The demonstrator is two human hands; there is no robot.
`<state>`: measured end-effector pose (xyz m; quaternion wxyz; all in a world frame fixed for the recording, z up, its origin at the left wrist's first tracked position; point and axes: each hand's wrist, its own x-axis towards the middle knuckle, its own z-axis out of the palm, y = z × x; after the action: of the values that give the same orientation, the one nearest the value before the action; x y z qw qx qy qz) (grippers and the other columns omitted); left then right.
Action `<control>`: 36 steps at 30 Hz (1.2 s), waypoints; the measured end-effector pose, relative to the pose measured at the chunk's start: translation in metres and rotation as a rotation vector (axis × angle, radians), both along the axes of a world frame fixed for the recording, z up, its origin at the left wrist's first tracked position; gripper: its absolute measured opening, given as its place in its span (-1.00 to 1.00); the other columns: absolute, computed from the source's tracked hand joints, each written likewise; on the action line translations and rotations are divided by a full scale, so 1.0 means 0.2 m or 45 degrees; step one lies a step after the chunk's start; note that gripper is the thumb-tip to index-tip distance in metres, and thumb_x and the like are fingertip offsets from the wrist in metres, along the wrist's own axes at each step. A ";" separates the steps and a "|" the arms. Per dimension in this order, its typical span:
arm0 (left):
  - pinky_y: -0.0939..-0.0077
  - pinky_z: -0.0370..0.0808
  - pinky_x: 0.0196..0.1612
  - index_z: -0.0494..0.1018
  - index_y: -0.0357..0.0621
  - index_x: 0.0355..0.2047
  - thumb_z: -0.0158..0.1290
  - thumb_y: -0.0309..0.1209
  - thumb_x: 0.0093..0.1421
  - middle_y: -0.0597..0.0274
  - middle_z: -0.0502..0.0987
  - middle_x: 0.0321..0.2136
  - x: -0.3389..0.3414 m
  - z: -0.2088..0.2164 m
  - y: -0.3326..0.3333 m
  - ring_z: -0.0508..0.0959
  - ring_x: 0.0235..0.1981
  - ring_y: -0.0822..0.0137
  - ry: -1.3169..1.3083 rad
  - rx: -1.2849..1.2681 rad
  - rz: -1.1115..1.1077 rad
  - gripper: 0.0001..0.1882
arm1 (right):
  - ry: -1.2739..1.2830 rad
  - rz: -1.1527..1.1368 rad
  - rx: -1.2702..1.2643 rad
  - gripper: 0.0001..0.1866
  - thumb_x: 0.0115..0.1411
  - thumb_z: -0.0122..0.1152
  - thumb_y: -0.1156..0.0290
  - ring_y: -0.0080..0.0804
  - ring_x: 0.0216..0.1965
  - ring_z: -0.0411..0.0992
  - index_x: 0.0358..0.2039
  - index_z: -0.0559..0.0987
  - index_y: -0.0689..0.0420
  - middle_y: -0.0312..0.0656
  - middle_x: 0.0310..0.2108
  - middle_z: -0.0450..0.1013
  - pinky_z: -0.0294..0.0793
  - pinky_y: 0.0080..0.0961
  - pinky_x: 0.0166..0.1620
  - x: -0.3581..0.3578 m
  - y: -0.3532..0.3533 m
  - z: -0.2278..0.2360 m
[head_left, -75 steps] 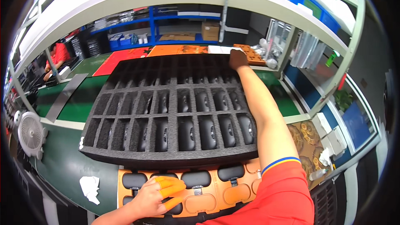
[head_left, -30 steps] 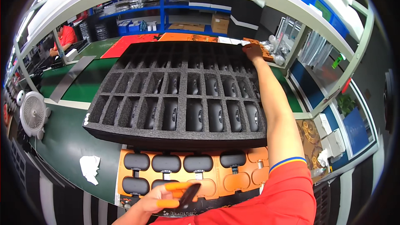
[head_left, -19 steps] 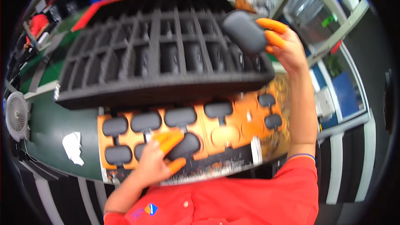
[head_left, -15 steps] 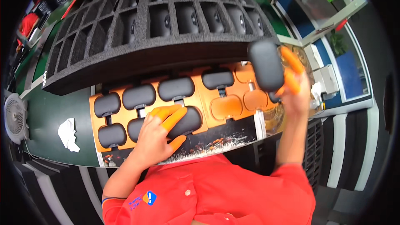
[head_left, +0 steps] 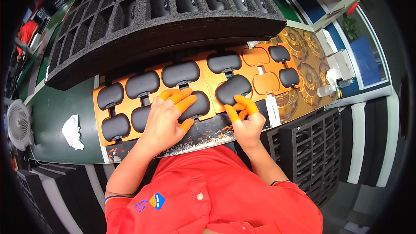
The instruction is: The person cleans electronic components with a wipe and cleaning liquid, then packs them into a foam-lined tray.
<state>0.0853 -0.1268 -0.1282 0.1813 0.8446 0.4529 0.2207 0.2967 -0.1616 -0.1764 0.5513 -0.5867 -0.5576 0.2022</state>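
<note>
Right hand [head_left: 248, 126] is coming in from the right side since half a second ago, and its black case [head_left: 232, 90] is now lying over the bare lower position of the orange fixture [head_left: 210, 87]. Behind both, the large foam tray [head_left: 182, 39] is sitting across the dark green tabletop [head_left: 50, 125], with the fixture running along its near side. Right forearm [head_left: 268, 162] is rising from the lower edge and leaning leftward; left forearm [head_left: 132, 164] is slanting up to the right. Left hand [head_left: 164, 119] is lying palm down, thumb standing apart from the other fingers [head_left: 185, 103], which are touching the neighbouring case [head_left: 198, 106] without enclosing it. Right-hand fingers are bending partly closed and touching the black case's near edge; cannot tell whether they are gripping it. That case is sitting slightly skewed; cannot tell whether it is fully seated.
</note>
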 end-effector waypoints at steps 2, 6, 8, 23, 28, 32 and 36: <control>0.27 0.22 0.04 0.45 -0.10 -0.10 0.21 -0.44 -0.14 0.15 0.43 -0.05 0.00 -0.01 0.01 0.34 -0.01 0.10 -0.032 -0.021 0.000 -0.51 | -0.219 0.040 -0.068 -0.72 -0.05 0.31 0.61 -0.70 -0.58 0.28 -0.26 0.53 0.29 -0.28 -0.53 0.44 0.24 -0.74 -0.53 0.02 0.03 0.03; 0.26 0.19 0.05 0.45 -0.12 -0.10 0.21 -0.46 -0.13 0.17 0.42 -0.02 -0.02 -0.01 0.02 0.33 0.02 0.11 -0.020 -0.029 -0.056 -0.51 | -0.330 -0.007 0.049 -0.73 -0.06 0.33 0.58 -0.68 -0.54 0.30 -0.29 0.54 0.27 -0.25 -0.48 0.45 0.24 -0.73 -0.48 0.07 0.06 0.03; 0.25 0.19 0.05 0.45 -0.12 -0.10 0.21 -0.45 -0.13 0.18 0.42 -0.01 -0.03 -0.02 0.03 0.33 0.02 0.10 -0.030 -0.034 -0.057 -0.51 | -0.333 -0.036 0.117 -0.73 -0.08 0.35 0.55 -0.64 -0.53 0.32 -0.30 0.55 0.25 -0.24 -0.45 0.46 0.25 -0.69 -0.46 0.10 0.09 0.05; 0.38 0.28 0.01 0.30 -0.27 0.04 0.09 -0.46 -0.01 0.07 0.36 0.02 -0.36 0.12 0.05 0.37 0.02 0.13 -0.544 0.605 0.461 -0.45 | -0.871 -0.076 0.114 -0.65 -0.13 0.38 0.48 -0.34 -0.30 0.39 -0.26 0.57 0.17 -0.22 -0.25 0.46 0.32 -0.48 -0.24 0.20 0.24 0.06; 0.38 0.14 0.17 0.24 -0.24 0.10 -0.16 -0.54 0.17 0.12 0.28 0.11 -1.22 0.20 0.12 0.29 0.09 0.27 -1.019 0.875 1.327 -0.56 | 0.098 -0.196 0.316 -0.48 0.11 0.14 0.46 -0.49 -0.16 0.34 0.11 0.29 0.16 -0.27 -0.02 0.31 0.36 -0.61 -0.12 0.32 0.51 0.29; 0.33 0.08 0.21 0.26 -0.12 0.10 -0.25 -0.37 0.29 0.15 0.30 0.08 -1.24 0.19 0.36 0.25 0.12 0.23 -2.057 0.278 1.062 -0.62 | 0.306 -0.084 0.139 -0.48 0.17 0.08 0.36 -0.56 -0.18 0.33 0.14 0.26 0.15 -0.28 0.00 0.31 0.34 -0.69 -0.17 0.38 0.83 0.51; 0.35 0.04 0.22 0.19 -0.07 0.16 -0.22 -0.29 0.30 0.22 0.29 0.09 -1.21 0.15 0.48 0.21 0.16 0.23 -1.698 0.200 0.780 -0.57 | 0.077 0.071 0.314 -0.47 0.16 0.10 0.36 -0.55 -0.18 0.33 0.13 0.26 0.18 -0.20 0.00 0.33 0.29 -0.71 -0.16 0.56 1.16 0.58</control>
<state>-0.1562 -0.0308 -0.0991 0.2873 0.3771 0.4449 0.7598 0.4087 0.0702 -0.0608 0.6300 -0.4924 -0.5774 0.1650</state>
